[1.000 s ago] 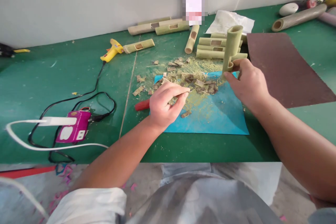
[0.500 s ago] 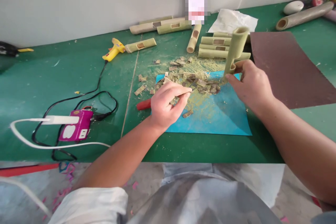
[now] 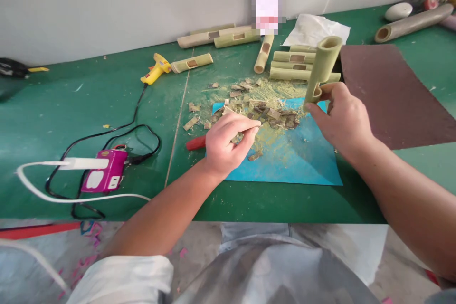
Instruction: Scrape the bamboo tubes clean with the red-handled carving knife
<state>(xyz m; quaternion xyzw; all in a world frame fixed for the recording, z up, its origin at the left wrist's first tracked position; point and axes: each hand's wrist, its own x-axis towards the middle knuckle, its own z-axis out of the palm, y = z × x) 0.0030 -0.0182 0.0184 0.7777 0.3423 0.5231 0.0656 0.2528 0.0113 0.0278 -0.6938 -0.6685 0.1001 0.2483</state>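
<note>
My right hand [image 3: 344, 111] grips the lower end of a bamboo tube [image 3: 325, 59], held nearly upright and leaning a little to the right. A notch is cut in its side near my fingers, and its round open end faces up. My left hand [image 3: 230, 142] is closed in a pinch over the blue sheet [image 3: 306, 161]; whatever sits between thumb and forefinger is too small to make out. Bamboo chips [image 3: 281, 116] and shavings lie scattered just beyond my left fingertips. Beside that hand a red handle [image 3: 195, 143] sticks out, its other end hidden.
Several notched bamboo tubes [image 3: 294, 72] lie toward the wall. A yellow glue gun [image 3: 156, 69] trails a black cord to a magenta power strip [image 3: 107, 168] on the left. At right are a brown sheet [image 3: 395, 95] and a thick bamboo tube [image 3: 413, 23].
The bamboo tube in my right hand has tilted slightly to the right. My left hand keeps its pinch in nearly the same place.
</note>
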